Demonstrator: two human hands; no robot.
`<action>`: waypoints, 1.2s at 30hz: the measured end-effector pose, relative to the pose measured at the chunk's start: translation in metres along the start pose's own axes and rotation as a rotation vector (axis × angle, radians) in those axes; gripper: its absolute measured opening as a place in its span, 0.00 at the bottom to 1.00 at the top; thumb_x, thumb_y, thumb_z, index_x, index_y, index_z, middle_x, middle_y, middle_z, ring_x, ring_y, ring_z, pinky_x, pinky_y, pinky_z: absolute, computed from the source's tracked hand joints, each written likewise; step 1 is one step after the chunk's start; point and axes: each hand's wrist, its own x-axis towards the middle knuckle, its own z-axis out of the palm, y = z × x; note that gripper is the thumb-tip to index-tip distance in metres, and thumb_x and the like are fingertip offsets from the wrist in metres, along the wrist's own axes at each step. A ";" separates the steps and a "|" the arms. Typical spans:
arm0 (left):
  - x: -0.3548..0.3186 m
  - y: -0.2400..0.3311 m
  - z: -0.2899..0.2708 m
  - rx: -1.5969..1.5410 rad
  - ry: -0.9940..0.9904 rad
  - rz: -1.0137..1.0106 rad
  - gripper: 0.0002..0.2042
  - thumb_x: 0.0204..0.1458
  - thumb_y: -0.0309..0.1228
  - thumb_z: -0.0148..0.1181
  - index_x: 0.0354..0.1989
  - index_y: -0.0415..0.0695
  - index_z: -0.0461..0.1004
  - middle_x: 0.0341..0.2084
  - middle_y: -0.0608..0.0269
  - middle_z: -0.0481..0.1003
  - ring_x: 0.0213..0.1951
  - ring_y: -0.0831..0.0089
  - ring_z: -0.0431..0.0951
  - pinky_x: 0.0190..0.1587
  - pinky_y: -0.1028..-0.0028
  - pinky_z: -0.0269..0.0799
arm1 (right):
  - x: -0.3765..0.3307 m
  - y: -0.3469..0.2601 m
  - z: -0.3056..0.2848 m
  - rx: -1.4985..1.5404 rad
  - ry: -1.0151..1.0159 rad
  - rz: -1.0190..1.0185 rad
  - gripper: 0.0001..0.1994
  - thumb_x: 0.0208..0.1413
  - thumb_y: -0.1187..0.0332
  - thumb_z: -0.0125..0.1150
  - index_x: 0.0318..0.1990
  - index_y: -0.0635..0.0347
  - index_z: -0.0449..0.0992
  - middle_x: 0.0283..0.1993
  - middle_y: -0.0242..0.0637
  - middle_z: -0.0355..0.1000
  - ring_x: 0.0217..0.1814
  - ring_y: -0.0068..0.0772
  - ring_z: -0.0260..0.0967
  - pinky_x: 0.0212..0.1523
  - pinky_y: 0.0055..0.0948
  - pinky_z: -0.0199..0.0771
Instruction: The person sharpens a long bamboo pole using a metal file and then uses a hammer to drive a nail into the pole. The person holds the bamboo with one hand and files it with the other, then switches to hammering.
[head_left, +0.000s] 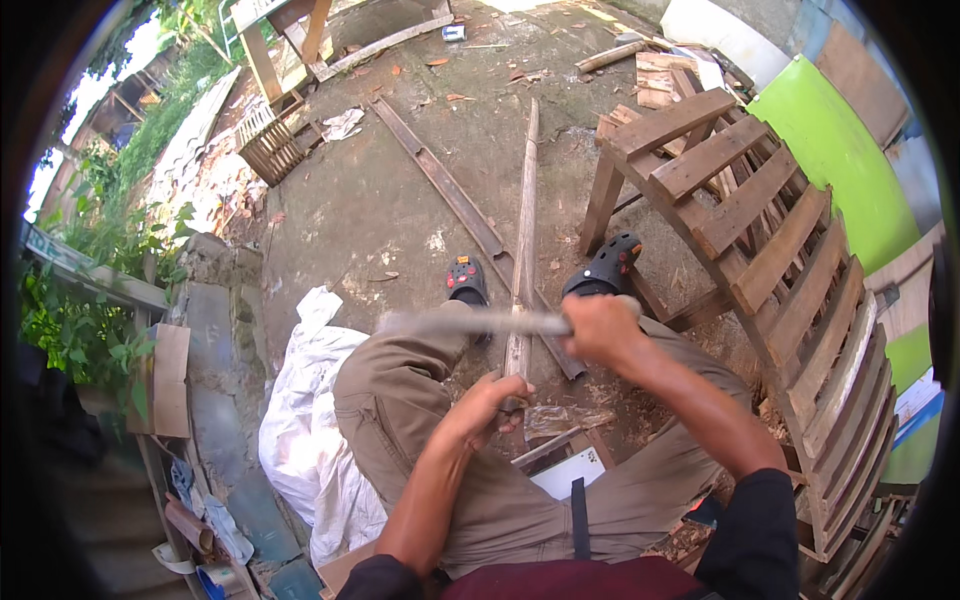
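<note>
A long pale wooden pole [526, 220] runs away from me along the ground between my feet. My left hand [490, 408] is closed round its near end, where something dark shows at the fist. My right hand [602, 328] grips one end of a long, greyish tool [470, 322], held crosswise above the pole and pointing left. Motion smears this tool, so its kind is unclear. Both knees, in brown trousers [405, 395], are spread on either side of the pole.
A slatted wooden pallet [775, 235] leans close on my right. A rusty metal channel [445, 190] lies under the pole. White cloth [310, 450] is bunched at my left, beside a low block wall [215, 340]. A small slatted crate [268, 145] stands farther left.
</note>
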 end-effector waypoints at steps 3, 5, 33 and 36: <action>0.006 0.005 -0.008 -0.030 -0.017 0.013 0.12 0.51 0.35 0.61 0.38 0.42 0.70 0.27 0.64 0.69 0.19 0.77 0.67 0.17 0.78 0.55 | 0.001 -0.006 -0.006 -0.043 0.009 0.036 0.15 0.48 0.61 0.67 0.34 0.63 0.74 0.26 0.53 0.77 0.30 0.58 0.78 0.33 0.50 0.79; 0.006 0.007 -0.008 -0.092 0.002 -0.032 0.11 0.51 0.34 0.62 0.37 0.43 0.70 0.24 0.65 0.68 0.20 0.77 0.67 0.16 0.79 0.55 | -0.011 -0.026 -0.016 -0.063 -0.074 -0.055 0.15 0.49 0.61 0.66 0.35 0.64 0.74 0.27 0.53 0.77 0.32 0.58 0.79 0.34 0.50 0.80; 0.008 0.000 0.014 0.075 0.003 -0.034 0.17 0.48 0.34 0.65 0.42 0.42 0.66 0.32 0.64 0.69 0.22 0.79 0.66 0.19 0.77 0.54 | -0.042 -0.006 0.008 0.042 0.069 0.006 0.15 0.44 0.62 0.69 0.30 0.62 0.71 0.24 0.52 0.75 0.29 0.59 0.76 0.32 0.52 0.76; 0.003 -0.004 0.014 0.104 0.057 -0.018 0.16 0.49 0.34 0.64 0.42 0.43 0.67 0.32 0.64 0.68 0.21 0.79 0.65 0.19 0.77 0.53 | -0.039 0.006 0.024 0.079 0.173 -0.047 0.15 0.43 0.62 0.69 0.29 0.62 0.71 0.25 0.52 0.75 0.28 0.59 0.76 0.32 0.52 0.76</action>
